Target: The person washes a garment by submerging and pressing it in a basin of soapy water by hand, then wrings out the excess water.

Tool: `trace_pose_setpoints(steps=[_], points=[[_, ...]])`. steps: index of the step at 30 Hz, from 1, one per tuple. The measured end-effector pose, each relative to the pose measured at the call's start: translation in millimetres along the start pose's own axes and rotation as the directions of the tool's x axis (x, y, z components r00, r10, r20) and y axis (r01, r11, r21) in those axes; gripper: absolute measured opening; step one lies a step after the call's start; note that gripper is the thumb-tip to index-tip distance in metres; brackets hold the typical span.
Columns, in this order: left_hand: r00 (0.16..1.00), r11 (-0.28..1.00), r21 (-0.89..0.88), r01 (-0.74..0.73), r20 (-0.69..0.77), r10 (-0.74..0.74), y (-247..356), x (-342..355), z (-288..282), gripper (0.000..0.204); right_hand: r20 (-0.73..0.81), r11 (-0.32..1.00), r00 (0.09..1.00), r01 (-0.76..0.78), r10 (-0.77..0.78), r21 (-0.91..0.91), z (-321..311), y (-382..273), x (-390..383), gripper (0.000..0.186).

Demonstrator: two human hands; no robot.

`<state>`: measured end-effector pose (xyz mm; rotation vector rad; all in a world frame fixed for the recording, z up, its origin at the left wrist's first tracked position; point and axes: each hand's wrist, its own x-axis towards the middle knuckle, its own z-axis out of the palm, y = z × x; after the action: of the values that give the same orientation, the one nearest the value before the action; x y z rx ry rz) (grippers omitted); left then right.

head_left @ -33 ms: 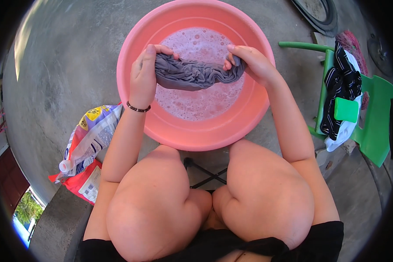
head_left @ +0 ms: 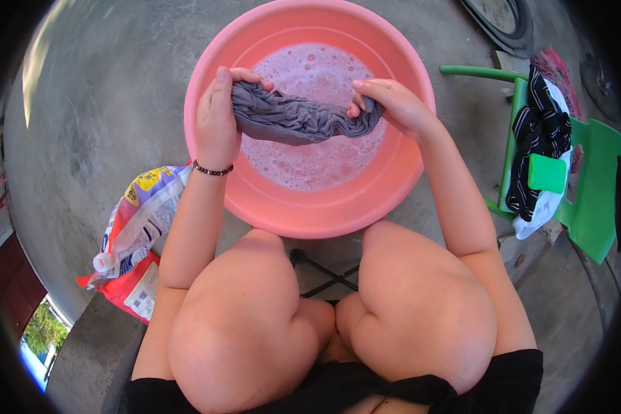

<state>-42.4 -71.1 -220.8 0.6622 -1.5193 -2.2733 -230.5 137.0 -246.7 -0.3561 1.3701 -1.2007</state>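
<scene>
Left of the pink plastic basin (head_left: 324, 215): white-capped plastic pouch (head_left: 145, 214), slanting above a red packet (head_left: 136, 286). Farther right, at the left hand (head_left: 218, 114), above a beaded bracelet (head_left: 213, 170): best, probably, to keep this end well gathered, without letting loose folds slip out. Fingers curled over the left end of the gray cloth (head_left: 297, 123), closed but not balled into a fist, thumb pointing up. Mid-view, between both hands and over the foamy water (head_left: 310, 172): same gray cloth, bunched into deep wrinkles, sagging slightly. Better, perhaps, to stay within the rim, so as to catch any drips, and to pull evenly. At the right hand (head_left: 399, 105): likely wise to take a fuller hold, judging by the narrower bunch. Thumb and forefinger close together, other fingers bent round the right end; exact fingertip contact impossible to tell. Farthest right, on a green plastic chair (head_left: 593, 176): black striped garment (head_left: 526, 148) over white fabric (head_left: 533, 222), green block (head_left: 548, 173) on top.
</scene>
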Motion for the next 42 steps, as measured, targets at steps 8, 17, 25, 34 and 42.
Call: trace_pose_setpoints(steps=[8,17,25,34,42], points=[[0.998,0.854,-0.517,0.057,-0.002,-0.068,12.8,1.4,-1.3,0.041,0.213,0.928,0.974,0.013,0.072,-0.373,40.0,35.7,3.9,0.047],[0.942,0.63,-0.71,0.315,0.314,-0.118,-0.5,0.1,1.8,0.043,0.26,0.984,0.963,0.113,-0.074,-0.137,69.3,24.2,7.2,0.048],[0.962,0.952,-0.144,0.269,-0.005,-0.273,-37.1,4.8,-16.0,0.061,0.013,0.96,0.991,0.129,-0.137,0.25,83.8,-10.9,-11.4,0.023],[0.653,0.651,0.144,0.746,0.039,-0.756,-86.8,-22.9,-11.1,0.077,0.018,0.922,0.964,0.25,-0.267,0.295,67.6,-27.9,-25.6,0.022],[0.681,0.613,-0.319,0.723,0.181,-0.709,-104.1,-16.4,-15.0,0.04,0.009,0.78,0.978,0.161,-0.209,0.605,74.0,-37.7,-34.2,0.028]])
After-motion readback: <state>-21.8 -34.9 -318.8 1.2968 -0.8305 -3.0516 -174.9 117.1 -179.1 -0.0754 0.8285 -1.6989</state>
